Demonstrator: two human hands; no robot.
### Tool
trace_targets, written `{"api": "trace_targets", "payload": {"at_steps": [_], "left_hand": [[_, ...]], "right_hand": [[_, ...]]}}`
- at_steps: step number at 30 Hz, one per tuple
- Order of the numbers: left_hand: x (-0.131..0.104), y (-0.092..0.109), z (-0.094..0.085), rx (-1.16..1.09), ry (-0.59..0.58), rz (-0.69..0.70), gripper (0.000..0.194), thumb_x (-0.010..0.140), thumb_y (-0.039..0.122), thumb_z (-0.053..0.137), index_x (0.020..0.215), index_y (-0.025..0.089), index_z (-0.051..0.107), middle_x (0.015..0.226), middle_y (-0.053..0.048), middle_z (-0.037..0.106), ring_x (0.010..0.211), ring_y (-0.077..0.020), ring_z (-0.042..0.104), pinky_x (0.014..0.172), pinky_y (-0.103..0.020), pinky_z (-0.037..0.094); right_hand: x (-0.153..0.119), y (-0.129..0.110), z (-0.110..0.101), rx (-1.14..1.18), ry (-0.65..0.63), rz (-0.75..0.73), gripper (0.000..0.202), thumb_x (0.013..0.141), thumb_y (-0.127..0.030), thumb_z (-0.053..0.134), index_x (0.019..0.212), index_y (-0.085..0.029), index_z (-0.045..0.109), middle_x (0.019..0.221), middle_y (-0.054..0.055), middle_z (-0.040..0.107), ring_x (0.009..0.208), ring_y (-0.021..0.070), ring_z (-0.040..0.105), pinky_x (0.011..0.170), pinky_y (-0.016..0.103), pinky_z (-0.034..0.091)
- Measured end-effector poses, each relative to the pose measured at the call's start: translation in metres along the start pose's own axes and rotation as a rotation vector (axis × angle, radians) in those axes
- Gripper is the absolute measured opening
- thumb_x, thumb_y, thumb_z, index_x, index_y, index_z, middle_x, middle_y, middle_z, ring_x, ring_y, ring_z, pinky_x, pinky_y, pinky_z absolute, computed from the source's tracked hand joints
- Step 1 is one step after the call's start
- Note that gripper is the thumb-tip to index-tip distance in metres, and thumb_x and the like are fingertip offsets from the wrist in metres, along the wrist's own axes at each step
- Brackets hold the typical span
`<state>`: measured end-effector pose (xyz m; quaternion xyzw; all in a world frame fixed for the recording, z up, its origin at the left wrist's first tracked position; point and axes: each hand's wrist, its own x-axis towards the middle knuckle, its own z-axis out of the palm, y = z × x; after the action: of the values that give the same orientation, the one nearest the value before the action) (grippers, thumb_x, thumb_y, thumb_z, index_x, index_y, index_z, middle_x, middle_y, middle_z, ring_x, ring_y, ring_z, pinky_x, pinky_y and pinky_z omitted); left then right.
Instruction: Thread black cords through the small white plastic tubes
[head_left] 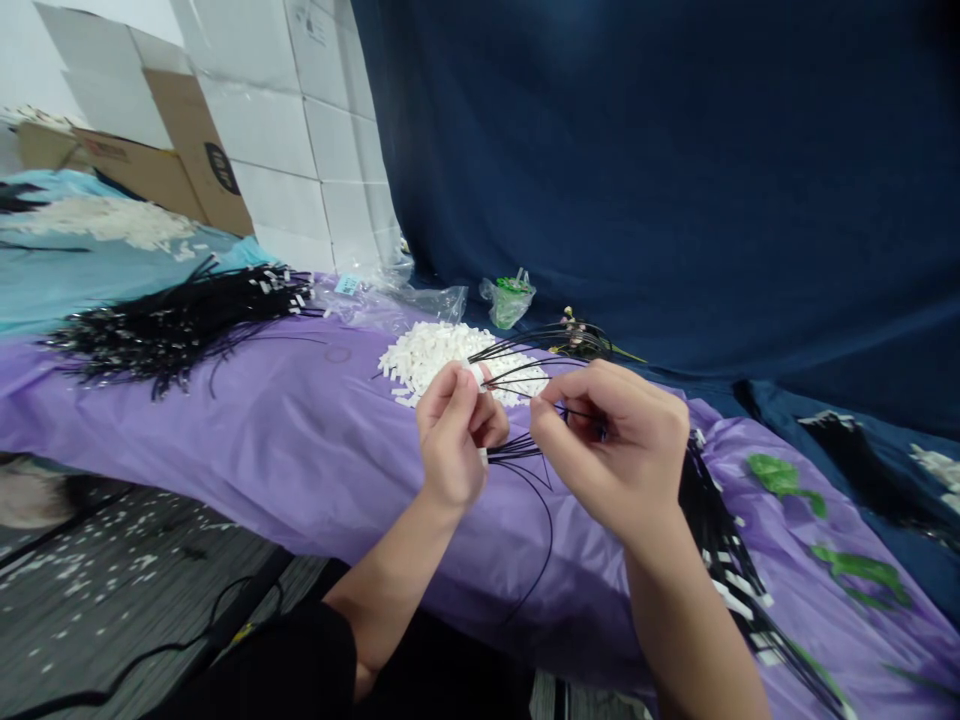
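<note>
My left hand (454, 430) is closed around several thin black wires (517, 348). A small white plastic piece (477, 375) shows between its thumb and forefinger, with wires fanning out to the right. Another white end pokes out below the curled fingers. To the right, my right hand (611, 435) pinches thumb against forefinger at one thin black wire; its other fingers are curled in. Just behind both hands lies a heap of small white plastic pieces (427, 350) on the purple sheet (315, 430). One loose wire loops down below the hands.
A large bundle of black wires (180, 325) lies at left, and another bundle (724, 540) with white ends sits beside my right forearm. Clear plastic bags (510, 298) lie behind the heap. Green scraps (780, 475) lie at right. Cardboard boxes (202, 150) and a dark blue curtain (660, 180) stand behind.
</note>
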<state>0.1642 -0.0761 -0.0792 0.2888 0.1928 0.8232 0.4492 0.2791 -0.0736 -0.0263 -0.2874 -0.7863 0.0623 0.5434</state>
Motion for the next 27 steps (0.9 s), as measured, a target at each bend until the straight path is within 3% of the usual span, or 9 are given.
{"api": "trace_targets", "payload": {"at_steps": [11,16,27], "left_hand": [[0.0016,-0.0007,-0.0016,0.022,0.019,0.047,0.026,0.082,0.038,0.070,0.070,0.017,0.061,0.051,0.007,0.026,0.039,-0.0043,0.026,0.035,-0.017,0.021],[0.0037,-0.0047,-0.0051,0.016,-0.027,0.103,0.025,0.085,0.037,0.067,0.071,0.018,0.058,0.052,0.007,0.028,0.039,-0.0036,0.025,0.034,-0.015,0.022],[0.0040,-0.0058,-0.0044,0.099,-0.058,0.116,0.027,0.084,0.043,0.066,0.078,0.018,0.061,0.049,0.009,0.024,0.036,-0.0028,0.026,0.035,-0.013,0.023]], "right_hand": [[-0.0012,0.0010,0.0000,0.009,-0.008,0.000,0.012,0.074,-0.012,0.062,0.064,-0.017,0.061,0.053,-0.007,0.040,0.048,0.0061,0.038,0.048,0.023,0.033],[-0.0006,0.0015,0.0021,0.025,0.006,-0.009,0.012,0.073,-0.011,0.063,0.063,-0.016,0.061,0.053,-0.007,0.040,0.048,0.0054,0.038,0.048,0.022,0.032],[-0.0005,0.0063,-0.0015,0.105,-0.053,0.193,0.016,0.080,-0.014,0.061,0.064,-0.016,0.058,0.055,-0.007,0.040,0.052,0.0060,0.035,0.049,0.022,0.030]]}}
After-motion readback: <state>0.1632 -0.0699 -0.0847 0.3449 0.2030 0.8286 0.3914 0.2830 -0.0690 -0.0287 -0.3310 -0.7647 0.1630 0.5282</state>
